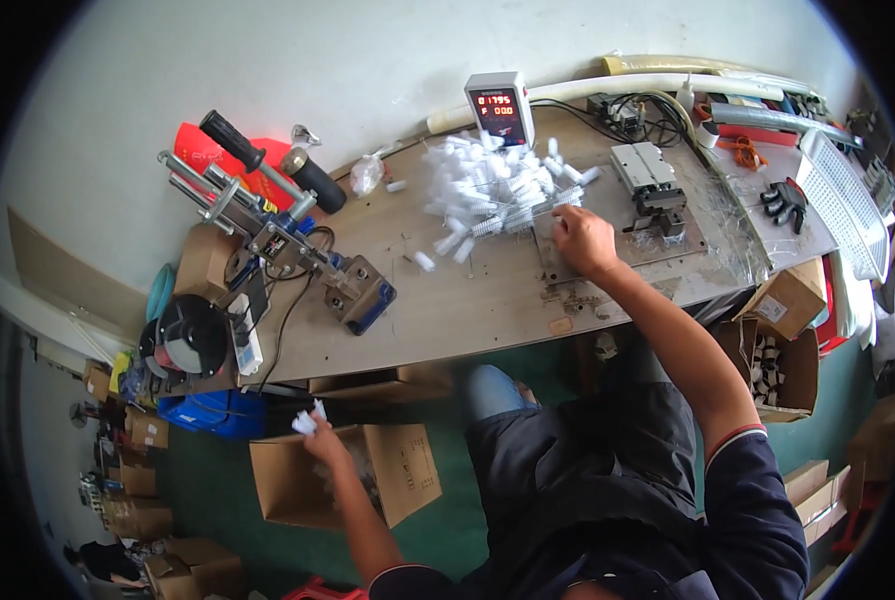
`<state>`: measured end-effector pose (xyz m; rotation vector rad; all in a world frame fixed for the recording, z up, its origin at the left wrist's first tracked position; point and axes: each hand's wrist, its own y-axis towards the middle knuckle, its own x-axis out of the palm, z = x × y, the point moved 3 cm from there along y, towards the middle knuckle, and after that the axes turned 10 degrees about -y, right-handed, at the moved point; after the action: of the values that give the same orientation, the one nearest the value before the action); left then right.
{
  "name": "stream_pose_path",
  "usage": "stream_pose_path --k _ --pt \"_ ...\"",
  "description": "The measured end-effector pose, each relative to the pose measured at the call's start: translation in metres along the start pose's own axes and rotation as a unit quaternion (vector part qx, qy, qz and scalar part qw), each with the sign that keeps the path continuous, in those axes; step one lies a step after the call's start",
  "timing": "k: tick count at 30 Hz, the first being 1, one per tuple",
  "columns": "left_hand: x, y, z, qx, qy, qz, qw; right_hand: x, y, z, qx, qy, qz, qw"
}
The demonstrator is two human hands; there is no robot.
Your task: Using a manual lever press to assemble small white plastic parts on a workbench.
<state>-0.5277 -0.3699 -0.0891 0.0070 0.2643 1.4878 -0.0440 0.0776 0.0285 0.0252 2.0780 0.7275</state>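
Note:
My left hand (328,446) is closed around several small white brushes (306,422), above an open cardboard box (408,480) on the floor. At the bench, my right hand (585,242) has its fingers pinched together at the right edge of a heap of white brushes (488,185) with thin wire stems. Whatever those fingers hold is hidden, though brush bristles show right beside the fingertips. A few loose brushes lie in front of the heap, including one white brush (424,261) standing apart.
A counter with a red display (499,105) stands behind the heap. On the left is a lever toggle press (278,235); a metal fixture (650,180) is bolted at right. Farther right lie a black glove (785,204) and a white basket (843,205). A carton of parts (768,370) sits below.

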Motion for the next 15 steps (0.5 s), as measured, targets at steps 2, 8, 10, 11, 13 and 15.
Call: stream_pose_path --k 2,8,10,11,13,15 --pt "-0.02 -0.006 -0.032 -0.013 0.016 0.012 1.0 0.004 0.007 0.006 -0.001 -0.016 -0.014 1.0" --pt "-0.095 0.023 -0.152 -0.126 0.08 0.089 0.985 0.019 0.017 -0.015 0.007 -0.08 -0.023 0.996" --pt "-0.11 0.039 -0.171 -0.161 0.088 0.109 0.977 0.018 0.021 -0.01 0.022 -0.086 -0.039 0.995" --pt "-0.114 0.044 -0.174 -0.271 0.004 0.061 0.961 0.018 0.023 -0.01 0.034 -0.093 -0.053 0.994" --pt "-0.121 0.043 -0.174 -0.37 -0.078 0.015 0.925 0.019 0.028 -0.015 0.034 -0.098 -0.064 0.993" --pt "-0.086 0.011 -0.168 -0.077 0.354 -0.02 0.932 0.022 0.03 -0.009 0.034 -0.14 -0.078 0.987"
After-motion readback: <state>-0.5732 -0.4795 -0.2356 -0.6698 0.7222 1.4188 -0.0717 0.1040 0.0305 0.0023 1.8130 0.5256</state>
